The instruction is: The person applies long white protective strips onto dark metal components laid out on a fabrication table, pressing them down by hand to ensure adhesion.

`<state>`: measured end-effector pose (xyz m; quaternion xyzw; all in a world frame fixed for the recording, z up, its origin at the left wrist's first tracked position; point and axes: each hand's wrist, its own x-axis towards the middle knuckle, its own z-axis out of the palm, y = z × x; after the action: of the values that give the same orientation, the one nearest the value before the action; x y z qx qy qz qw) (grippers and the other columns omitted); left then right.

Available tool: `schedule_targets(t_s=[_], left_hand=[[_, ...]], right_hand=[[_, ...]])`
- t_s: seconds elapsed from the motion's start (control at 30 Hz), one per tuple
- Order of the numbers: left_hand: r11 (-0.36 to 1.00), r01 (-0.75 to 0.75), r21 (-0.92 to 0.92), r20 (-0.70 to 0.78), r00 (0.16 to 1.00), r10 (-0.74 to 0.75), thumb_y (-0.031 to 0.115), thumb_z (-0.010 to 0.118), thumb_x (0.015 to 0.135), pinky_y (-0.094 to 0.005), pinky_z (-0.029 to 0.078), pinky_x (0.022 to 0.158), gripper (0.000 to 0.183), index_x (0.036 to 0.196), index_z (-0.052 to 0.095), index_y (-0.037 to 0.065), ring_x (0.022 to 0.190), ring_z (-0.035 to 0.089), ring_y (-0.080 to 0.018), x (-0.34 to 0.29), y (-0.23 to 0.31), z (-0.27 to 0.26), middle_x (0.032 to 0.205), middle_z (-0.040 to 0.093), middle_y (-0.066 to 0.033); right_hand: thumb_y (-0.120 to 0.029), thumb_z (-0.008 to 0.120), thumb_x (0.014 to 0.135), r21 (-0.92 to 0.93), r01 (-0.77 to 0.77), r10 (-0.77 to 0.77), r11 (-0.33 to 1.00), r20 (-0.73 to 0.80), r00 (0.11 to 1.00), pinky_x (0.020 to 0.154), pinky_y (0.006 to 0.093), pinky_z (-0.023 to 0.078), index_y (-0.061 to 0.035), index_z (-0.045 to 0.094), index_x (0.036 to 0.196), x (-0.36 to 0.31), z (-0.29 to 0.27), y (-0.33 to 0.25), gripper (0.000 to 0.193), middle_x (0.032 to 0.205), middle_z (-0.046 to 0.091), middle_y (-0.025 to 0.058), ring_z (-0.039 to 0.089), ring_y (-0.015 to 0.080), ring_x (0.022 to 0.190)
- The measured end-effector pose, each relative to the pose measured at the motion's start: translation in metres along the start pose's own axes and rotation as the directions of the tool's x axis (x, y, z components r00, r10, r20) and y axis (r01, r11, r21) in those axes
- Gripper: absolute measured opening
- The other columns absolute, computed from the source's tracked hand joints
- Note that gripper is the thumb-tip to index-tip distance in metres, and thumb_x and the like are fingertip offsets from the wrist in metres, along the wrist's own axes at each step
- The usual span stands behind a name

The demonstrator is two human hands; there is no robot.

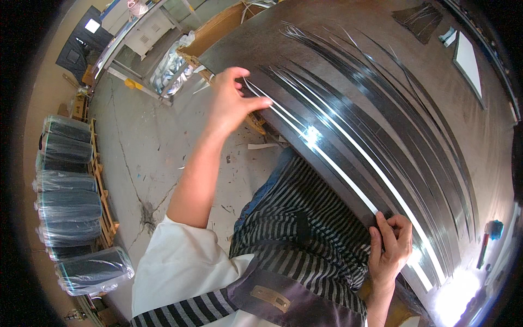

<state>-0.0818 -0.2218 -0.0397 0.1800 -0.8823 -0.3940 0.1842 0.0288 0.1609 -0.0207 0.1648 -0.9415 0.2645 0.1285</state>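
Note:
A long narrow strip with a white lengthwise band (pixel 338 168) lies along the near edge of a dark table. At its far left end is my left hand (pixel 229 101), thumb and index finger spread apart, with the thumb touching the strip. My right hand (pixel 393 248) pinches the strip's near right end, fingertips on top and thumb by the table edge. Beyond it, a second white-banded strip (pixel 376 169) runs roughly parallel. Several glossy black strips (pixel 403 114) fan out farther across the table.
The dark table (pixel 245 46) bears a white-faced panel (pixel 468 71), a dark bundle (pixel 418 22) and a blue-topped tool (pixel 490 242). Plastic-wrapped dark bundles (pixel 71 210) stand on pallets at left. A cardboard box (pixel 218 30) and a metal-legged bench (pixel 133 79) stand beyond.

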Motion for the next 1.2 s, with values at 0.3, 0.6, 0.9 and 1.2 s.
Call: schedule_targets(t_s=[0.3, 0.6, 0.9, 1.2], left_hand=[[0.99, -0.082, -0.111, -0.101, 0.992, 0.071, 0.003, 0.073, 0.08, -0.0301, 0.049, 0.08, 0.026, 0.106, 0.066, 0.005, 0.088, 0.059, -0.0165, 0.054, -0.045, -0.03, 0.101, 0.063, -0.0051], [0.792, -0.603, -0.096, 0.25, 0.756, 0.605, 0.005, 0.069, 0.086, -0.0358, 0.047, 0.08, 0.011, 0.087, 0.059, 0.0, 0.087, 0.058, -0.0265, -0.085, 0.076, 0.048, 0.094, 0.058, -0.0111], [0.798, -0.602, -0.019, 0.185, 0.783, 0.594, 0.002, 0.064, 0.089, -0.0373, 0.043, 0.094, 0.009, 0.096, 0.059, 0.001, 0.104, 0.055, -0.0268, -0.125, 0.099, 0.045, 0.117, 0.053, -0.0122], [0.791, -0.569, -0.224, 0.283, 0.739, 0.612, -0.001, 0.067, 0.084, -0.0354, 0.044, 0.092, 0.011, 0.094, 0.062, 0.002, 0.102, 0.053, -0.0237, -0.166, 0.135, 0.068, 0.121, 0.051, -0.0124]], right_hand=[[-0.01, 0.08, 0.071, 0.06, -0.002, 0.002, 0.998, 0.006, 1.0, 0.06, 0.0346, 0.047, -0.0079, 0.075, 0.101, 0.005, -0.002, -0.001, 0.03, 0.09, 0.057, 0.0079, 0.055, 0.0228, 0.07], [-0.018, 0.077, 0.078, 0.086, 0.078, -0.078, 0.993, -0.013, 0.997, 0.069, 0.0343, 0.056, -0.01, 0.069, 0.114, 0.001, -0.011, 0.011, 0.038, 0.099, 0.062, 0.0075, 0.065, 0.0235, 0.083], [0.003, 0.07, 0.083, 0.427, -0.382, 0.507, 0.82, -0.23, 0.831, 0.077, 0.0334, 0.055, -0.0027, 0.072, 0.105, -0.057, -0.11, 0.072, 0.022, 0.1, 0.07, 0.0114, 0.066, 0.0201, 0.085], [-0.007, 0.077, 0.077, 0.145, -0.704, 0.702, 0.695, -0.349, 0.621, 0.073, 0.0312, 0.047, -0.0057, 0.074, 0.102, -0.093, -0.18, 0.24, 0.024, 0.092, 0.066, 0.007, 0.057, 0.0175, 0.078]])
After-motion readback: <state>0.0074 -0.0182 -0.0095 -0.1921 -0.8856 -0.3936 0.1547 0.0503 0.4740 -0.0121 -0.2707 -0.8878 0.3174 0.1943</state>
